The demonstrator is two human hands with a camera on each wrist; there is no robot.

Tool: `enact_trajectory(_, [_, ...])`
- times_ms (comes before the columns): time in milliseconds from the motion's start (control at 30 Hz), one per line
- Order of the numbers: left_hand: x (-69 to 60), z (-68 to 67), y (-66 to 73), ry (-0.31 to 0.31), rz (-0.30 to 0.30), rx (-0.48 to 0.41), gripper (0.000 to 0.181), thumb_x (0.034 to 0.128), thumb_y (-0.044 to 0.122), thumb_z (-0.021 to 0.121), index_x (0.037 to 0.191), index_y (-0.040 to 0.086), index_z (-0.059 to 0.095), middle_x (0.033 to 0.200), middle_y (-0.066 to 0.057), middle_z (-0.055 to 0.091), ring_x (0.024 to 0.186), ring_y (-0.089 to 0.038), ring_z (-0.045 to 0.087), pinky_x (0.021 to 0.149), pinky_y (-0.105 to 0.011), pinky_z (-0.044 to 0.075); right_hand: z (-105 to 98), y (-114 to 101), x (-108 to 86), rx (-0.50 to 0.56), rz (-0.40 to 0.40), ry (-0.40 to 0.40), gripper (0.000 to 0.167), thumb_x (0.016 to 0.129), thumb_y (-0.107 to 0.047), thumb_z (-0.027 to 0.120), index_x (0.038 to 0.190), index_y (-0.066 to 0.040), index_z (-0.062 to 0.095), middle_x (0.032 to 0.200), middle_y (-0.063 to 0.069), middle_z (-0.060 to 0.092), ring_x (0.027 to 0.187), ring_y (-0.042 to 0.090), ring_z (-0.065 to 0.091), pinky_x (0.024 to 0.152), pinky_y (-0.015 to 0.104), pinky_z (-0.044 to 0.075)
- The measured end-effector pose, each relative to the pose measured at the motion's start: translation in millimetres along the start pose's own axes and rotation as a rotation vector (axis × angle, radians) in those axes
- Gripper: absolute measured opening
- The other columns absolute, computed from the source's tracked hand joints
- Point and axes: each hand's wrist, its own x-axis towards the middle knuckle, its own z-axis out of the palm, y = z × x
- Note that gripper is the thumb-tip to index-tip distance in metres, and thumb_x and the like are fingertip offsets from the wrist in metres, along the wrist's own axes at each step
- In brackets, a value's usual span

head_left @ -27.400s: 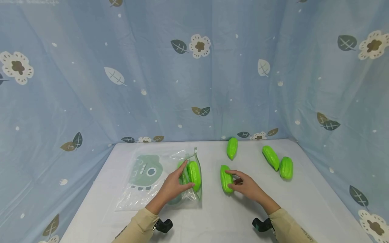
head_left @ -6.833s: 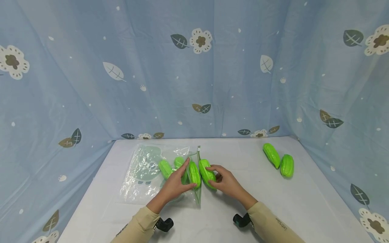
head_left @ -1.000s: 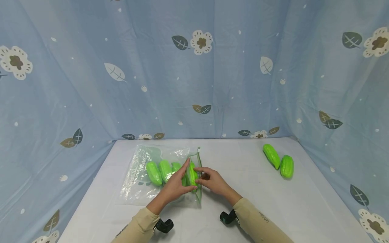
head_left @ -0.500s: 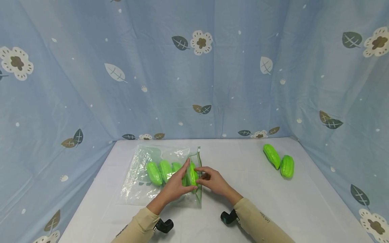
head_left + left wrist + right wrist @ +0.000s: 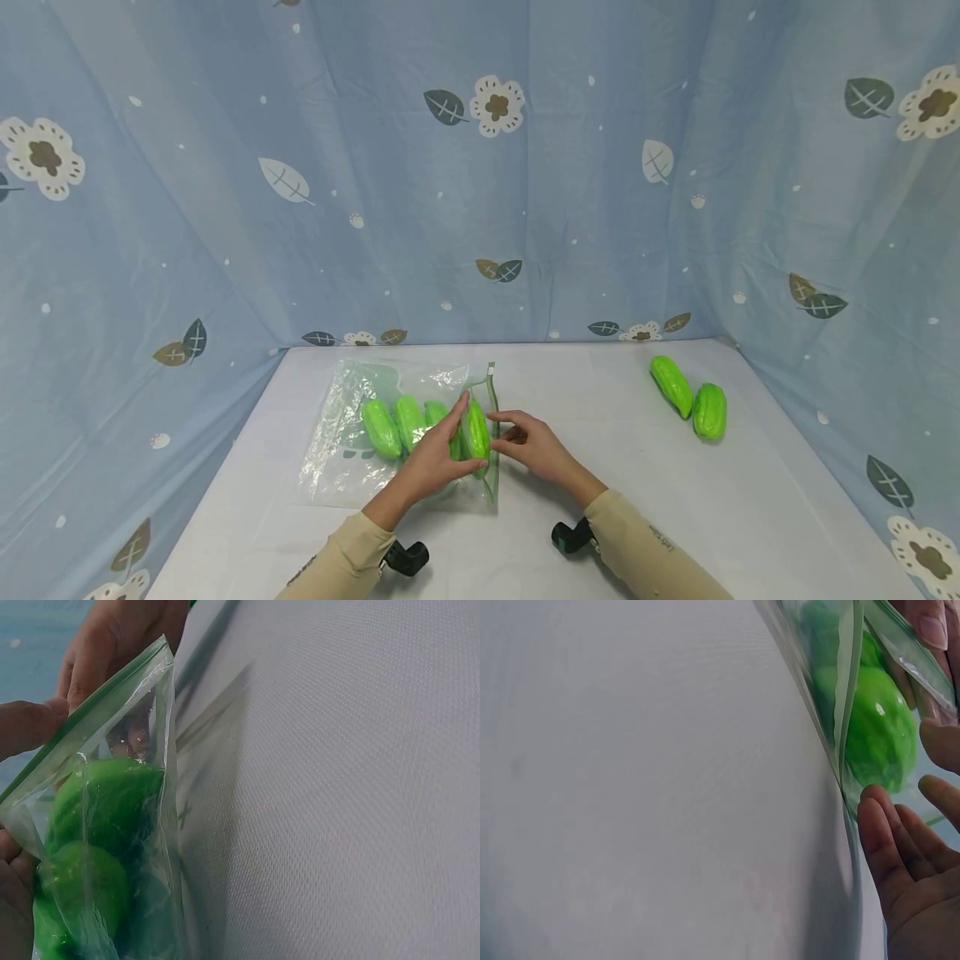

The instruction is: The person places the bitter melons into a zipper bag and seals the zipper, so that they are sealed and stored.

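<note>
A clear zip bag (image 5: 322, 475) with a green-edged mouth lies on the table, its mouth facing right. Inside are several bright green, ridged gourd-like vegetables (image 5: 380, 429), partly covered by my left hand (image 5: 429, 457). That hand holds the bag's upper edge up at the mouth, with its thumb on the green zip strip (image 5: 90, 701). Just inside the mouth sits one green gourd (image 5: 881, 727). My right hand (image 5: 542, 452) is at the mouth, fingers extended near the gourd's end; the right wrist view shows nothing gripped in it.
Two more green gourds (image 5: 671, 386) lie at the back right of the white table (image 5: 600, 400). A blue curtain (image 5: 480, 200) with leaf and flower prints hangs behind and along both sides. Black wrist devices (image 5: 406, 557) sit below both wrists.
Over the earlier frames, two gourds left the table's middle and more now lie in the bag. In the last second my right hand drew slightly right, away from the gourd at the mouth.
</note>
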Motion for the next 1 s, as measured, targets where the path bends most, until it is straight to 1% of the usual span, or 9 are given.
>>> enact_trajectory(200, [0.1, -0.2, 0.4, 0.003, -0.004, 0.016, 0.11, 0.0822, 0.03, 0.087, 0.165, 0.012, 0.016, 0.161, -0.018, 0.034, 0.143, -0.038, 0.04, 0.113, -0.054, 0.039, -4.5, 4.3, -3.1, -0.011, 0.001, 0.012, 0.049, 0.097, -0.03, 0.072, 0.141, -0.013, 0.061, 0.134, 0.008, 0.064, 0.1, 0.018, 0.068, 0.08, 0.032, 0.057])
enact_trajectory(333, [0.1, -0.2, 0.4, 0.004, -0.007, 0.015, 0.11, 0.0821, 0.031, 0.087, 0.165, 0.012, 0.016, 0.161, -0.018, 0.034, 0.144, -0.038, 0.039, 0.113, -0.054, 0.039, -8.6, 6.0, -6.4, -0.012, 0.007, 0.021, 0.047, 0.097, -0.029, 0.071, 0.141, -0.016, 0.061, 0.137, 0.004, 0.063, 0.101, 0.018, 0.067, 0.08, 0.031, 0.057])
enact_trajectory(500, [0.0, 0.0, 0.4, 0.001, -0.008, 0.015, 0.11, 0.0829, 0.032, 0.086, 0.165, 0.013, 0.015, 0.162, -0.017, 0.033, 0.145, -0.038, 0.038, 0.114, -0.054, 0.038, -14.1, 8.5, -10.3, -0.032, 0.009, 0.033, 0.046, 0.097, -0.029, 0.071, 0.141, -0.016, 0.062, 0.137, 0.004, 0.063, 0.101, 0.017, 0.067, 0.081, 0.031, 0.057])
enact_trajectory(733, [0.2, -0.2, 0.8, -0.006, -0.008, 0.017, 0.109, 0.0839, 0.032, 0.086, 0.165, 0.014, 0.014, 0.163, -0.016, 0.03, 0.145, -0.038, 0.038, 0.114, -0.054, 0.038, -23.4, 12.9, -17.3, -0.031, -0.016, 0.049, 0.045, 0.098, -0.023, 0.07, 0.14, -0.011, 0.061, 0.139, 0.006, 0.062, 0.103, 0.017, 0.067, 0.085, 0.032, 0.057])
enact_trajectory(1000, [0.0, 0.6, 1.4, -0.001, -0.018, 0.028, 0.11, 0.0831, 0.031, 0.086, 0.165, 0.013, 0.015, 0.163, -0.016, 0.03, 0.145, -0.037, 0.037, 0.115, -0.052, 0.037, -38.2, 19.0, -29.0, -0.044, 0.013, 0.081, 0.045, 0.098, -0.023, 0.071, 0.14, -0.01, 0.062, 0.137, 0.011, 0.063, 0.101, 0.016, 0.067, 0.083, 0.028, 0.056])
